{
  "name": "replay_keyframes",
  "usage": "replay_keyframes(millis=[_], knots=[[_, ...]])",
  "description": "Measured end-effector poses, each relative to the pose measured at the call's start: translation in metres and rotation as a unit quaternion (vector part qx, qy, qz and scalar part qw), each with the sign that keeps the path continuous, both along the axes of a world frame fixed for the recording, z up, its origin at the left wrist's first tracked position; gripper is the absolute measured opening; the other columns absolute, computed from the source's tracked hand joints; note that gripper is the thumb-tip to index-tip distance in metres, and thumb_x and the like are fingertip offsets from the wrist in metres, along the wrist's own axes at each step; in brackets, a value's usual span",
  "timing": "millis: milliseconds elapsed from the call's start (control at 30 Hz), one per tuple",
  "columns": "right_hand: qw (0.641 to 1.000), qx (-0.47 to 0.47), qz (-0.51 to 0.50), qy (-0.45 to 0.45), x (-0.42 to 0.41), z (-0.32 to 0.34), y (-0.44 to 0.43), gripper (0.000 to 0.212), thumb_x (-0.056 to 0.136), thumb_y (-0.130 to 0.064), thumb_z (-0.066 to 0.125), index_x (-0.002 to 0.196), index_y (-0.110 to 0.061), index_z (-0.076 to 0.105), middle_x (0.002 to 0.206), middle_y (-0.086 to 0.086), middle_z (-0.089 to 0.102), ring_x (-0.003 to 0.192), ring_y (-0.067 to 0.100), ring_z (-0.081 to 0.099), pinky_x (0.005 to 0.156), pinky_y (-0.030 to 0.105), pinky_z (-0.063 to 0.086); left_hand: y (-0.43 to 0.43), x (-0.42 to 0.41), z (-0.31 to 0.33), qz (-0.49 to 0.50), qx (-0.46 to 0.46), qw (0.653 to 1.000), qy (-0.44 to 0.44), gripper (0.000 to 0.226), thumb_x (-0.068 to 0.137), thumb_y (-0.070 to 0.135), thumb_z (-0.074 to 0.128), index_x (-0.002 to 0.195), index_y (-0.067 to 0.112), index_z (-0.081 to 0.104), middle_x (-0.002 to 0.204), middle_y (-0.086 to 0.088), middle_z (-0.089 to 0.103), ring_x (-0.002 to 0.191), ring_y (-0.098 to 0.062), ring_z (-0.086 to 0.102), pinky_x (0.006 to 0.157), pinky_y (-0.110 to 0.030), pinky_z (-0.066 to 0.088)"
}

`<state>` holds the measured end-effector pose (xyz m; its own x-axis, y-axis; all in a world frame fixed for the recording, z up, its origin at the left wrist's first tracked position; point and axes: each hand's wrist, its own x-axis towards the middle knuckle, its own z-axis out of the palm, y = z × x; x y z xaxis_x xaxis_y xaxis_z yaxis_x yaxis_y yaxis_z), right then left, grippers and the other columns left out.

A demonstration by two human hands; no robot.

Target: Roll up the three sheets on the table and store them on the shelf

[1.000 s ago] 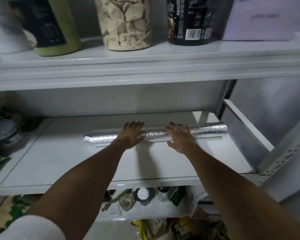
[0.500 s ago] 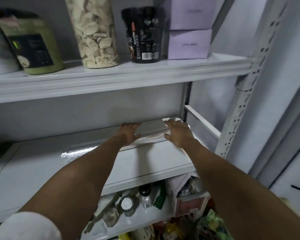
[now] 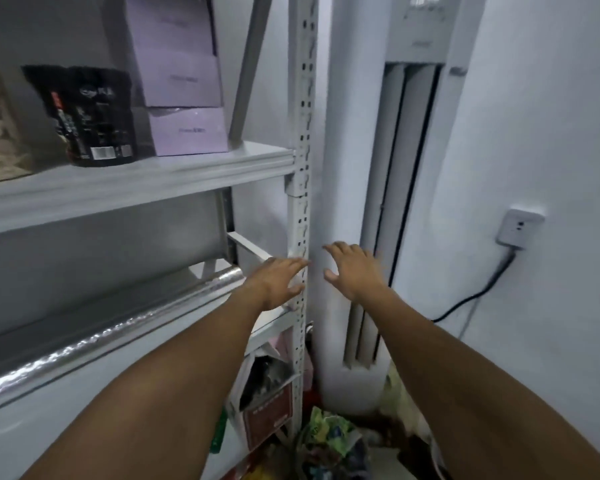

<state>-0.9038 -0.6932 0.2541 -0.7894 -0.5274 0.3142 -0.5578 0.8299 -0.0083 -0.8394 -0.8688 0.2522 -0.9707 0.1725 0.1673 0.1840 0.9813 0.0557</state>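
Note:
A rolled silver foil sheet (image 3: pixel 118 327) lies lengthwise on the middle board of the white shelf (image 3: pixel 146 181), running from the lower left up to the shelf's right end. My left hand (image 3: pixel 278 282) hovers with spread fingers in front of the shelf's right upright post, clear of the roll. My right hand (image 3: pixel 352 268) is also spread and empty, held in the air to the right of the post in front of the white wall column. Neither hand holds anything.
The upper board carries a black canister (image 3: pixel 90 116), stacked lilac boxes (image 3: pixel 181 84) and a jar at the left edge. A perforated upright post (image 3: pixel 300 168) stands between my hands. Bags and packets (image 3: pixel 329 438) clutter the floor. A wall socket (image 3: pixel 518 226) with a black cable is at right.
Both hands have lifted off the foil roll and pulled away to the right. The roll stays on the shelf. My view has swung right toward the wall.

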Motion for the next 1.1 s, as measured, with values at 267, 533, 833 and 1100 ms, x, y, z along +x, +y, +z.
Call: replay_keyframes(millis=[267, 533, 833, 1100], knots=[[0.980, -0.010, -0.197, 0.011, 0.044, 0.035, 0.136, 0.056, 0.096, -0.040, 0.041, 0.148, -0.024, 0.027, 0.155, 0.001, 0.027, 0.140, 0.022, 0.027, 0.114, 0.042, 0.019, 0.085, -0.033, 0.057, -0.127, -0.021, 0.991, 0.031, 0.057, 0.098, 0.040, 0.037, 0.149, 0.023, 0.017, 0.157, 0.001, 0.019, 0.143, -0.018, 0.020, 0.119, -0.035, 0.013], [0.939, -0.004, -0.342, 0.044, 0.136, 0.076, 0.167, 0.053, 0.097, -0.039, 0.039, 0.147, -0.023, 0.029, 0.152, 0.000, 0.033, 0.137, 0.022, 0.031, 0.113, 0.042, 0.019, 0.149, 0.005, 0.097, -0.266, 0.009, 0.961, 0.077, 0.056, 0.099, 0.036, 0.037, 0.149, 0.024, 0.015, 0.156, 0.000, 0.020, 0.143, -0.018, 0.020, 0.119, -0.036, 0.014], [0.876, 0.014, -0.479, 0.050, 0.258, 0.069, 0.133, 0.052, 0.100, -0.039, 0.033, 0.148, -0.022, 0.024, 0.150, 0.000, 0.033, 0.136, 0.023, 0.031, 0.114, 0.042, 0.019, 0.141, 0.072, 0.085, -0.363, 0.052, 0.928, 0.072, 0.054, 0.099, 0.035, 0.036, 0.149, 0.023, 0.017, 0.156, 0.000, 0.021, 0.142, -0.017, 0.022, 0.118, -0.034, 0.012], [0.848, 0.038, -0.524, 0.062, 0.337, 0.092, 0.131, 0.053, 0.099, -0.039, 0.035, 0.148, -0.024, 0.025, 0.149, 0.000, 0.036, 0.136, 0.023, 0.033, 0.113, 0.042, 0.024, 0.149, 0.120, 0.098, -0.419, 0.081, 0.902, 0.064, 0.054, 0.100, 0.035, 0.036, 0.149, 0.024, 0.017, 0.156, 0.000, 0.021, 0.142, -0.018, 0.022, 0.119, -0.035, 0.014]])
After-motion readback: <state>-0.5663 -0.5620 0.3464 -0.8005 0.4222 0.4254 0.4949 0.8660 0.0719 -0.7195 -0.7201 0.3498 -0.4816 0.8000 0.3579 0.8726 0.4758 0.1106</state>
